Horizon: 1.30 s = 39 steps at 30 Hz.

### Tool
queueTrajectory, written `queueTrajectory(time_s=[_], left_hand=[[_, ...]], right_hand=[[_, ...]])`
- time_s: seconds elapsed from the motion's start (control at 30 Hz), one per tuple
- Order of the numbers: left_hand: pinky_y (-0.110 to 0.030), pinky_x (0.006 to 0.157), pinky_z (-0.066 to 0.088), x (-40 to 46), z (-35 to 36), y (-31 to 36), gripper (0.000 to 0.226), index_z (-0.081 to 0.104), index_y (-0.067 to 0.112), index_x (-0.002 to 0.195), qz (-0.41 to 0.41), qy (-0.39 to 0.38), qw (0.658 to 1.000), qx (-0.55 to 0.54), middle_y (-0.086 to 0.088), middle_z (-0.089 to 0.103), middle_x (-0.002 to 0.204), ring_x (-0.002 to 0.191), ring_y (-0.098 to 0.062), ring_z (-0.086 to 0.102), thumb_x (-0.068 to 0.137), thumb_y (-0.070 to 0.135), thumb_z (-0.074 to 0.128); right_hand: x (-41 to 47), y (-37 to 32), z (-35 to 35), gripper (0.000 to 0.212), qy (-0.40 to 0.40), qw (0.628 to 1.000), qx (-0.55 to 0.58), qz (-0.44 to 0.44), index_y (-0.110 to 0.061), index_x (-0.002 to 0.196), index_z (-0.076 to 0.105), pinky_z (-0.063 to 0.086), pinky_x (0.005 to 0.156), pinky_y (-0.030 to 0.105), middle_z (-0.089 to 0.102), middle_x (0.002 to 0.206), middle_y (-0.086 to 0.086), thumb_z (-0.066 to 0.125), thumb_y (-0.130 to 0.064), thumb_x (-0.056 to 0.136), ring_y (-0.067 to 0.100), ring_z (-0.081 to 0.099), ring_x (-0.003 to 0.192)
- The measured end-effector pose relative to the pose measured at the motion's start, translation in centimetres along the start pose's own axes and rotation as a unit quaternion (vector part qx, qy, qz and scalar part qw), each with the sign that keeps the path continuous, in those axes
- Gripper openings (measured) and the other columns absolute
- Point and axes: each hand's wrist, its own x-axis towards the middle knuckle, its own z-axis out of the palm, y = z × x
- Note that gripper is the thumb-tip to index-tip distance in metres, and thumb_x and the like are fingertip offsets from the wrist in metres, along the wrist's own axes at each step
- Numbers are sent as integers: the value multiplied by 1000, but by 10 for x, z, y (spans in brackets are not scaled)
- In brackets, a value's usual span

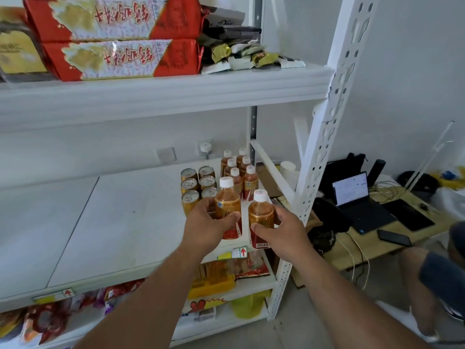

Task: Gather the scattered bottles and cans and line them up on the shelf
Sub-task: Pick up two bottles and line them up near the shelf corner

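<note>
Amber bottles (upright) in both hands

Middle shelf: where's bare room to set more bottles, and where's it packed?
Free: the white middle shelf left of the gold cans, out to the frame's left edge. Crowded: the right end, where cans and tea bottles stand packed and the left hand and right hand each hold a bottle at the front edge.

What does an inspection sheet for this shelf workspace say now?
Surface: white shelf, mostly bare on the left.
Job's things: six cans in two rows, bottles behind, two front bottles in the hands.
Clutter: nothing seen on this shelf.
Grippers: left hand grips left bottle; right hand grips right bottle.
Cables: wires near laptop.
Surroundings: red packs above, snacks below.
</note>
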Motion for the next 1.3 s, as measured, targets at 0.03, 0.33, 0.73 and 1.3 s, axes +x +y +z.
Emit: queueTrajectory(time_s=[0.03, 0.33, 0.73, 1.3], left_hand=[[-18, 69, 50, 8, 5, 1, 49, 62, 26, 115, -4, 4, 1000, 0, 14, 69, 98, 92, -3, 65, 73, 36, 86], [-13, 66, 47, 63, 54, -12, 49, 58, 30, 115, -30, 22, 999, 17, 21, 66, 97, 89, 6, 62, 75, 35, 86], [-36, 84, 57, 121, 85, -58, 58, 59, 28, 123, -30, 19, 998, 48, 13, 69, 111, 100, -8, 64, 72, 38, 85], [-15, 72, 49, 146, 112, -84, 53, 53, 26, 123, -23, 25, 999, 1, 19, 63, 104, 90, 7, 57, 78, 24, 83]], right_hand=[[10, 2, -2, 44, -6, 1000, -3, 0, -43, 118, 64, 54, 82, 25, 71, 103, -19, 84, -33, 79, -2, 65, 97], [87, 27, -8, 50, -40, 999, -7, 21, -37, 123, 60, 44, 73, 14, 67, 110, -16, 84, -26, 80, -4, 59, 97], [150, 55, 17, 57, -6, 994, -73, 76, -41, 127, 57, 49, 102, 43, 65, 118, -13, 83, -37, 77, 15, 59, 114], [181, 74, 33, 67, -38, 997, -35, 61, -37, 133, 50, 47, 97, 31, 59, 127, -13, 86, -28, 78, 11, 55, 119]])
